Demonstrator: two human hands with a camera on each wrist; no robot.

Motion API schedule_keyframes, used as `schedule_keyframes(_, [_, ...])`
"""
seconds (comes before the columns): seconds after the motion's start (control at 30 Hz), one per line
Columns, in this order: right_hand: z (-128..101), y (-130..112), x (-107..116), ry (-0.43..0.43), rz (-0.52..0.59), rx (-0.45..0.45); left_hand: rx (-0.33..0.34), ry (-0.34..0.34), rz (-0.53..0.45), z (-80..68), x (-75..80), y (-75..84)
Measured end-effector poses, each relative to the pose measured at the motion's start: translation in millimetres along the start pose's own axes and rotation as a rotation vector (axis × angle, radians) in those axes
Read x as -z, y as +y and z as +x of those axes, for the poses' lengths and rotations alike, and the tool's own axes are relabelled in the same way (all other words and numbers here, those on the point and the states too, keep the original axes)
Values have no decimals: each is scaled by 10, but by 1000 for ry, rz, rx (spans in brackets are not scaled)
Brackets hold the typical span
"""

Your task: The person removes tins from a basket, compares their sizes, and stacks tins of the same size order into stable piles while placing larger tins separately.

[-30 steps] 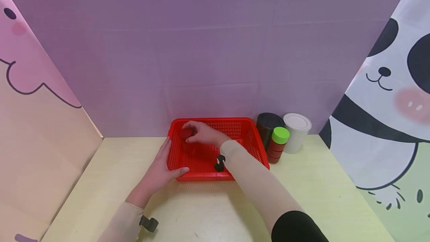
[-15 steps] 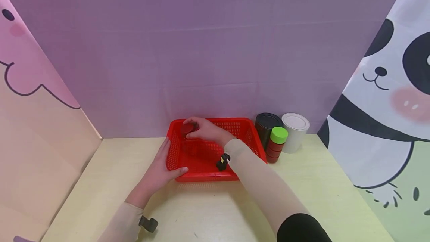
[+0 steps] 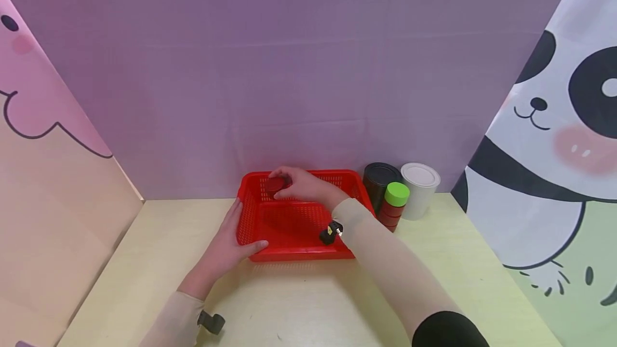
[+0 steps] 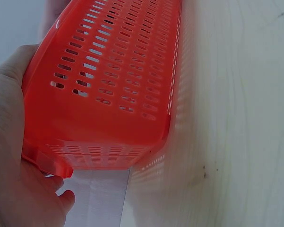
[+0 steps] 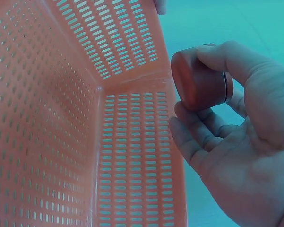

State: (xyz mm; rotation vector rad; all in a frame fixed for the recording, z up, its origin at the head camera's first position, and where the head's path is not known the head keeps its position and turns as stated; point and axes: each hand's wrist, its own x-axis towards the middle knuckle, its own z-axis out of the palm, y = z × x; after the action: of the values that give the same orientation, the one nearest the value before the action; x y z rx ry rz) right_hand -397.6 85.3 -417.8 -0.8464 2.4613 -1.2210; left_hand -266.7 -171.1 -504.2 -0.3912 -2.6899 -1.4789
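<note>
- The right hand pinches a small red tin with thumb and fingers, above the far corner of the red basket.
- The left hand grips the basket's near left corner, thumb curled on the rim.

The basket looks like glossy red plastic, its walls and floor pierced with rows of slots. The small tin in the right hand has a smooth, matt red surface with a dark metallic band at its seam. The table is pale, smooth wood-look laminate with faint specks. The backdrop is matt purple cloth with creases. The jar has a matt green plastic lid.
</note>
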Motion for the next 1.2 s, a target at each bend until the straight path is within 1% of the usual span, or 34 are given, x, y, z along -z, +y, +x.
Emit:
schedule_keyframes(0.2, [-92, -42, 44, -7, -46, -7, -3, 1, -5, 4, 2, -14])
schedule_keyframes(0.37, [-187, -82, 94, -2, -50, -11, 0, 2, -12, -3, 1, -9])
schedule_keyframes(0.6, [-329, -109, 141, 27, -61, 13, -4, 5, -22, -10, -3, 33])
schedule_keyframes(0.8, [-442, -82, 152, 72, -60, 12, -9, 9, -31, -5, -10, 22])
schedule_keyframes(1.03, [-556, -82, 154, 146, -70, 31, -14, 5, -40, 8, -7, -8])
schedule_keyframes(1.2, [-635, -77, 168, 173, -56, 38, -8, 5, -23, 7, -1, -5])
